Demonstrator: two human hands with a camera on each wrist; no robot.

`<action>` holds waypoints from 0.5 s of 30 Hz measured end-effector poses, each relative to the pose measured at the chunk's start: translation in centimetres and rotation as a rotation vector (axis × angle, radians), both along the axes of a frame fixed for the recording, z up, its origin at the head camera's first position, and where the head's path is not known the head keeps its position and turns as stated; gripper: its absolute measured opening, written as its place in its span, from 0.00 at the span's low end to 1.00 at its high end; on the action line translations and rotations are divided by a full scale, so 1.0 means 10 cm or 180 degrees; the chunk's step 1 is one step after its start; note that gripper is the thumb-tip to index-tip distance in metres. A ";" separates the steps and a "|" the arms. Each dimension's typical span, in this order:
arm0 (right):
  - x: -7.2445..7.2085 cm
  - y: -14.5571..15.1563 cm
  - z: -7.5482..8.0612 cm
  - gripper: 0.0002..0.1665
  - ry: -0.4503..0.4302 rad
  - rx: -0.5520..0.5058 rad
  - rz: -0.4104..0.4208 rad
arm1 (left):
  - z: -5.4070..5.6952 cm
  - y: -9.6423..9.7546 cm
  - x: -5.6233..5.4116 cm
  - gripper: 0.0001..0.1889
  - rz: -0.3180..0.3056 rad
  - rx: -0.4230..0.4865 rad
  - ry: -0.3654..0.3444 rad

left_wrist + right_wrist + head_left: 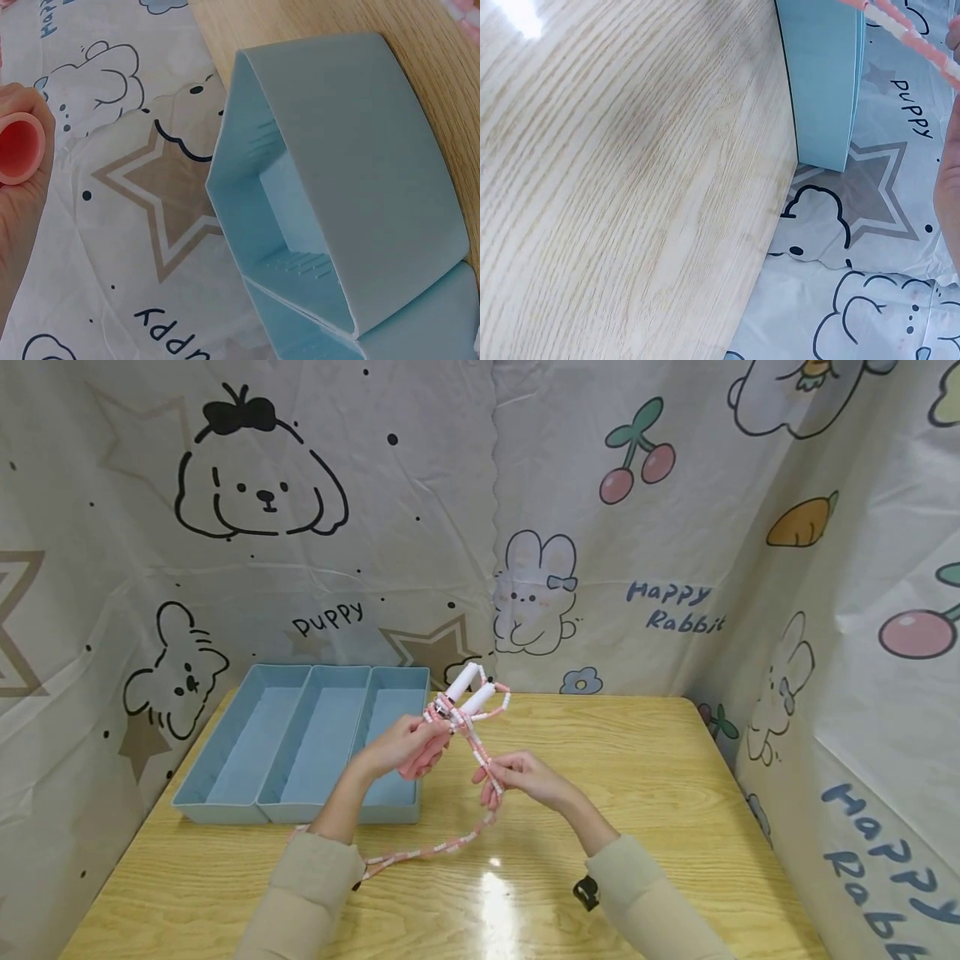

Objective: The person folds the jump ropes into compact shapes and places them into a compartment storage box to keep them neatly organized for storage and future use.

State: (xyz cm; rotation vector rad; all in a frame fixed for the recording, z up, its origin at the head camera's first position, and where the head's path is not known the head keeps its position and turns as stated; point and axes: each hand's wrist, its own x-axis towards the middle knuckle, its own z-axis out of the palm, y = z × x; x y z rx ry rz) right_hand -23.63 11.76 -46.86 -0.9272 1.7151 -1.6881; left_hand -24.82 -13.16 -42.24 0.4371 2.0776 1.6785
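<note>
In the head view my left hand (408, 747) grips the two handles of a beaded jump rope, their white ends (477, 697) pointing up and away. Pink grips (420, 762) show below the fingers, and the left wrist view gives a hollow pink handle end (19, 150) in that hand. Pink and white beaded cord (442, 712) is wound around the handles, with a small loop out to the right. Lower right, my right hand (525, 774) pinches the cord between thumb and fingers. From there the cord (442, 847) sags to the left, passing behind the left sleeve.
A blue tray (341, 814) with three long compartments stands on the wooden table (600, 735), left of and behind the hands. Printed cloth (450, 527) hangs behind the table and at both sides. A black piece (587, 893) sits at the right cuff.
</note>
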 end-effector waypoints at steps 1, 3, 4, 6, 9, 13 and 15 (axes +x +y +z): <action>0.00 0.00 0.00 0.22 -0.0021 0.0008 0.0007 | 0.00 0.00 0.00 0.25 0.0024 0.0016 -0.0004; 0.01 0.00 0.00 0.22 -0.0063 0.0016 -0.0007 | 0.00 -0.01 0.00 0.24 0.0102 0.0037 0.0025; 0.01 0.00 0.00 0.22 -0.0086 0.0019 -0.0018 | 0.00 -0.01 0.00 0.24 0.0141 0.0037 0.0041; 0.01 0.00 -0.01 0.23 -0.0120 0.0026 -0.0051 | 0.01 -0.02 0.00 0.24 0.0211 0.0042 0.0080; 0.01 0.00 -0.02 0.26 -0.0110 0.0013 -0.0081 | 0.02 -0.04 0.00 0.25 0.0256 0.0084 0.0100; 0.00 0.01 -0.04 0.28 -0.0108 -0.0022 -0.0144 | 0.02 -0.08 -0.02 0.23 0.0277 0.0141 0.0106; 0.01 0.02 -0.03 0.29 -0.0138 -0.0071 -0.0169 | 0.02 -0.09 -0.02 0.21 0.0283 0.0132 0.0120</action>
